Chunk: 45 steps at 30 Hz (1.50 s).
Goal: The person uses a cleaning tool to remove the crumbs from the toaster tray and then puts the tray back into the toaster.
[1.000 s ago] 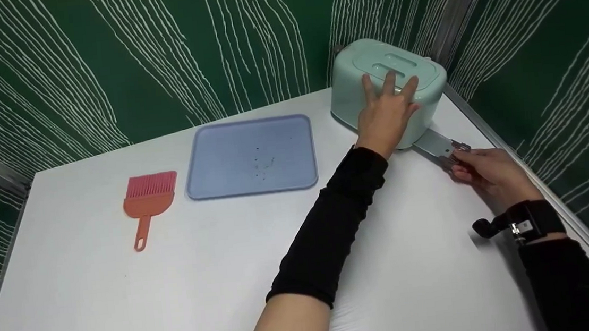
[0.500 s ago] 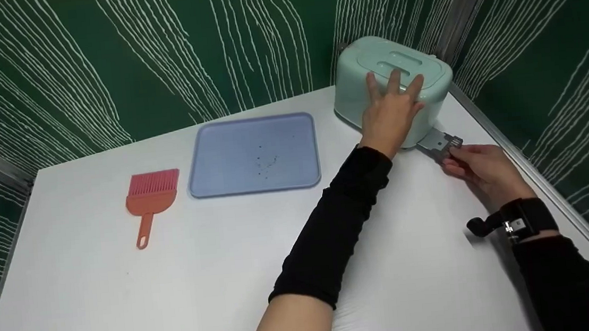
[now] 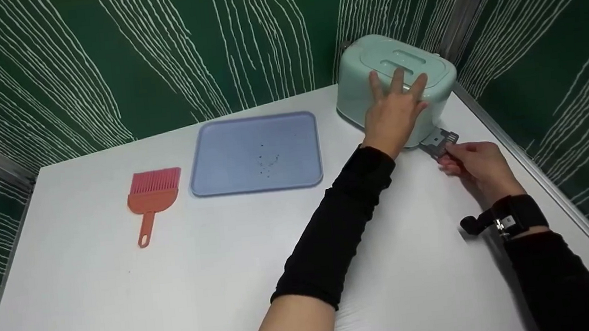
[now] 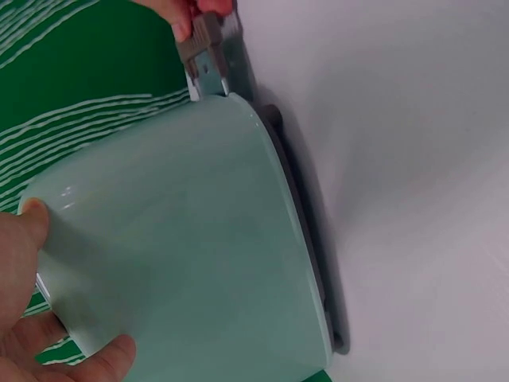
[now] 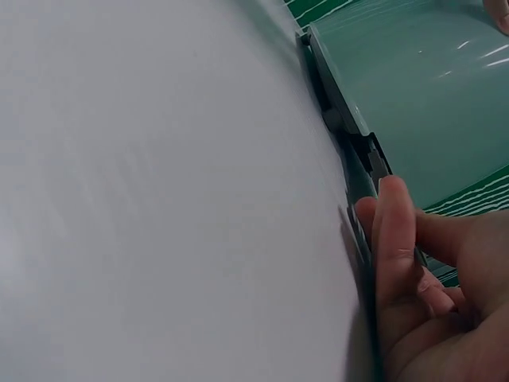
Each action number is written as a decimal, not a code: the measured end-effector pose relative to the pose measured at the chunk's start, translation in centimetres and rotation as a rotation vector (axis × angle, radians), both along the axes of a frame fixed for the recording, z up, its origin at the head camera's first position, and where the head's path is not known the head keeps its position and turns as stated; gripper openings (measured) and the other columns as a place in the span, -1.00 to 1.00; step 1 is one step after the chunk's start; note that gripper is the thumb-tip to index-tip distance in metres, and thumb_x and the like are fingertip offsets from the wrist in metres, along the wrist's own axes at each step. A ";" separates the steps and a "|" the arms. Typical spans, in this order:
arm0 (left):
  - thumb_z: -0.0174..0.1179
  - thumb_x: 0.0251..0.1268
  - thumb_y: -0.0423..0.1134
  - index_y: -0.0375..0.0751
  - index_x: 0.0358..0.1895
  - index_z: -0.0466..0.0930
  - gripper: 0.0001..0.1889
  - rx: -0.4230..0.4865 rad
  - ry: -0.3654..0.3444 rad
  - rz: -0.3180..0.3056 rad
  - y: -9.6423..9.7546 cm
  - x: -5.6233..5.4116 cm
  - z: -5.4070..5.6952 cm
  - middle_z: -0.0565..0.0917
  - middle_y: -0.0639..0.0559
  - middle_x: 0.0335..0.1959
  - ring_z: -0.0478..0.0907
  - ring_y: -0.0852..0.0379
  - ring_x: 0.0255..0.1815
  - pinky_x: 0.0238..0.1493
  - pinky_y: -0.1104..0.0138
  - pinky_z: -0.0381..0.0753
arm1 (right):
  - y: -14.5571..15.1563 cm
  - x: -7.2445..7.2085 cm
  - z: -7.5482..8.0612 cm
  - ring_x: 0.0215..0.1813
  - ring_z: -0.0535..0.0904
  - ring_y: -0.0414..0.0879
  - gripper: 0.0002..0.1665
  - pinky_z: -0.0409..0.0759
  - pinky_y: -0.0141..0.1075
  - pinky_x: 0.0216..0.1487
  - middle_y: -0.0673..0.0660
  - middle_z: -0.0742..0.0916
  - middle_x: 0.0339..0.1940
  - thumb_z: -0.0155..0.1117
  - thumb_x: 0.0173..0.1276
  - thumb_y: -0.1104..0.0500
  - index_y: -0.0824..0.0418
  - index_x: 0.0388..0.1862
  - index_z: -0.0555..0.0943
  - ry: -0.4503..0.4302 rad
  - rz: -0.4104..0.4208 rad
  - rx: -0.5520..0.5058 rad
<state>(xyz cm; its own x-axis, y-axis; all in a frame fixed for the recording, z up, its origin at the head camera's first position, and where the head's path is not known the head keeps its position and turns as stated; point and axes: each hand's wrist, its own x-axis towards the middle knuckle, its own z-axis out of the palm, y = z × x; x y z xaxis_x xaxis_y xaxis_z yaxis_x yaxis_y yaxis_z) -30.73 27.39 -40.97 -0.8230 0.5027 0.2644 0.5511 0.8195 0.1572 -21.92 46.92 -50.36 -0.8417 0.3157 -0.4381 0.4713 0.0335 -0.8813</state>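
A mint-green toaster (image 3: 354, 88) stands at the back right of the white table. My left hand (image 3: 390, 117) rests on it with fingers spread across the top edge, and the left wrist view shows the toaster's smooth side (image 4: 183, 239) beside that hand. From the lower part of the toaster's near end sticks out a flat grey crumb tray (image 3: 435, 141), partly inside the body. With thumb and fingers, my right hand (image 3: 481, 168) pinches its outer end; the ridged grip (image 4: 203, 36) shows in the left wrist view. The tray's inner part is hidden within the toaster.
A blue-grey serving tray (image 3: 230, 160) with dark crumbs lies left of the toaster. Farther left is an orange hand brush (image 3: 152, 202) with pink bristles. Green, white-streaked walls (image 3: 183, 52) border the table's back and right side, close to the toaster.
The crumb tray has slid farther into the toaster, with my right hand moving along toward it. My left hand keeps its place on the toaster. The head view has shifted slightly.
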 end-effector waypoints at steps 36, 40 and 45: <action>-0.10 0.68 0.27 0.49 0.68 0.20 -0.41 -0.056 -0.005 0.009 0.5 0.1 0.0 0.21 0.07 0.75 0.03 -0.36 0.77 -0.01 0.39 0.79 | -1.9 -1.5 0.4 -0.32 0.82 -0.27 -0.68 0.79 -0.44 -0.18 0.00 0.85 -0.37 0.15 0.71 0.10 0.31 0.21 0.47 0.074 -0.050 -0.150; -0.10 0.68 0.27 0.49 0.68 0.21 -0.41 -0.055 0.008 0.014 0.3 0.1 0.0 0.23 0.07 0.75 0.05 -0.37 0.77 0.00 0.39 0.79 | -2.1 -1.9 0.5 -0.36 0.82 -0.25 -0.70 0.78 -0.44 -0.23 0.01 0.85 -0.40 0.17 0.70 0.10 0.29 0.17 0.46 0.085 -0.065 -0.160; -0.07 0.68 0.25 0.45 0.67 0.26 -0.42 -0.046 0.047 0.015 0.1 0.1 -0.1 0.28 0.05 0.73 0.10 -0.38 0.75 -0.02 0.39 0.80 | -2.3 -2.3 0.4 -0.44 0.80 -0.26 -0.75 0.77 -0.45 -0.32 0.02 0.84 -0.47 0.16 0.70 0.14 0.31 0.11 0.44 0.115 -0.077 -0.173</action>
<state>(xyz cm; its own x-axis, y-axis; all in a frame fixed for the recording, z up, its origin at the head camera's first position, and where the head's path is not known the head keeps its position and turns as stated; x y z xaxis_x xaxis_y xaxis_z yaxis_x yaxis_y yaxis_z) -30.65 27.44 -41.04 -0.8179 0.5029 0.2794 0.5444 0.8336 0.0935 -24.18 44.62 -50.01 -0.8657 0.3094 -0.3935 0.3624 -0.1550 -0.9191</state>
